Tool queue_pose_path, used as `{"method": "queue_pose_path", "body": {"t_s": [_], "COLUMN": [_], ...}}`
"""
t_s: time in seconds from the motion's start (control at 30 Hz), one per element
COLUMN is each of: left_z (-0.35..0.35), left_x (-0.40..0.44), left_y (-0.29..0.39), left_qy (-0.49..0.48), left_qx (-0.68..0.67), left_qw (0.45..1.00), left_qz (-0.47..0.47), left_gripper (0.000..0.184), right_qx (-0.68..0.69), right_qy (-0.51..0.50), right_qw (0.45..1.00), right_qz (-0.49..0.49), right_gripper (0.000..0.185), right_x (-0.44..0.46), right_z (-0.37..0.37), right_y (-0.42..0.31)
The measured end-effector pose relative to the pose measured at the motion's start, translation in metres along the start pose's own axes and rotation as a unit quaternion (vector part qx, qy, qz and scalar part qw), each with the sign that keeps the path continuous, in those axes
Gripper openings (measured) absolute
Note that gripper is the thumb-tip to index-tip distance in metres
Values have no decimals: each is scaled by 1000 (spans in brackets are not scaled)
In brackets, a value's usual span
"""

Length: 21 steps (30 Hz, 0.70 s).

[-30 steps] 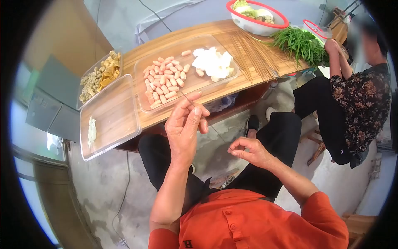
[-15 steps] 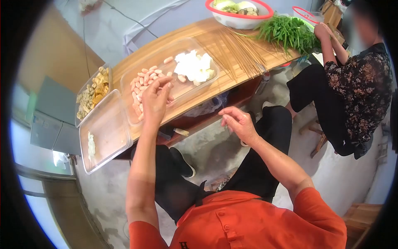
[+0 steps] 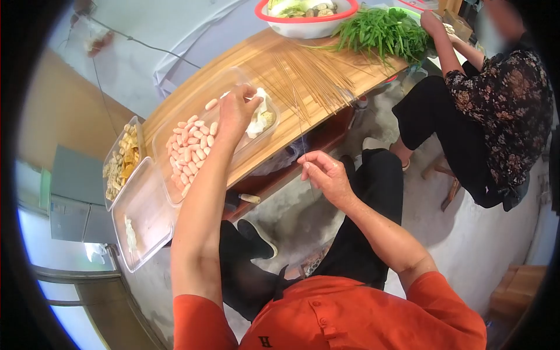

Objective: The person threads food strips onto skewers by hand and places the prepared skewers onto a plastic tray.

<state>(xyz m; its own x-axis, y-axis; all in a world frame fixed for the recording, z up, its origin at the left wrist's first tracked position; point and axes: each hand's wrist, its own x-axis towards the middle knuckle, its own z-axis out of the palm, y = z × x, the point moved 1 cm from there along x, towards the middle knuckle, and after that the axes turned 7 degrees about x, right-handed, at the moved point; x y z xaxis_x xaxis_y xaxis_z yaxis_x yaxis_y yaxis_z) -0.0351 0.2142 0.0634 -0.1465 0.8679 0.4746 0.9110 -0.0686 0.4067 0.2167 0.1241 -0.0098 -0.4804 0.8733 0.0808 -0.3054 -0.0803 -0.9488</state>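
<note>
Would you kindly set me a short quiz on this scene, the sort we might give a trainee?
1. Multiple choice: what does the person's right hand pinch?
a) a pink sausage
b) a thin, straight stick
c) a green leaf

2. True or false: the short pink sausages lie in the same clear plastic box as the white pieces.

3. Fill in: the leafy green vegetables lie beside a white plastic basin with a ____ rim.

Key: 1 b; 2 true; 3 red.
</note>
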Motion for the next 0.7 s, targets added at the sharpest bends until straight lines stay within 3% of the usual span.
{"method": "queue_pose_path", "body": {"t_s": [0.33,0.43,0.5,0.53,0.6,0.7], "left_z": [7,2,-5,-9,-20,-42], "left_x": [8,18,23,23,21,19], "left_y": [-3,-13,-22,-24,-29,-32], "left_qy": [-31,3,-81,-80,-36,-70], "left_qx": [106,50,-89,-88,-259,-377], "left_qw": [994,999,978,978,925,876], "left_qz": [14,10,-172,-172,-277,-291], "left_gripper": [19,21,22,22,22,22], "right_qx": [33,31,23,17,15,11], "right_qy": [0,4,5,5,0,-10], "right_qw": [999,1000,1000,1000,1000,1000], "right_qz": [-9,-3,-5,-5,8,26], "right_gripper": [14,14,14,13,14,14], "right_x": [1,-1,-2,-2,-2,0], "right_z": [-1,-1,0,0,2,4], "right_y": [7,6,6,5,4,6]}}
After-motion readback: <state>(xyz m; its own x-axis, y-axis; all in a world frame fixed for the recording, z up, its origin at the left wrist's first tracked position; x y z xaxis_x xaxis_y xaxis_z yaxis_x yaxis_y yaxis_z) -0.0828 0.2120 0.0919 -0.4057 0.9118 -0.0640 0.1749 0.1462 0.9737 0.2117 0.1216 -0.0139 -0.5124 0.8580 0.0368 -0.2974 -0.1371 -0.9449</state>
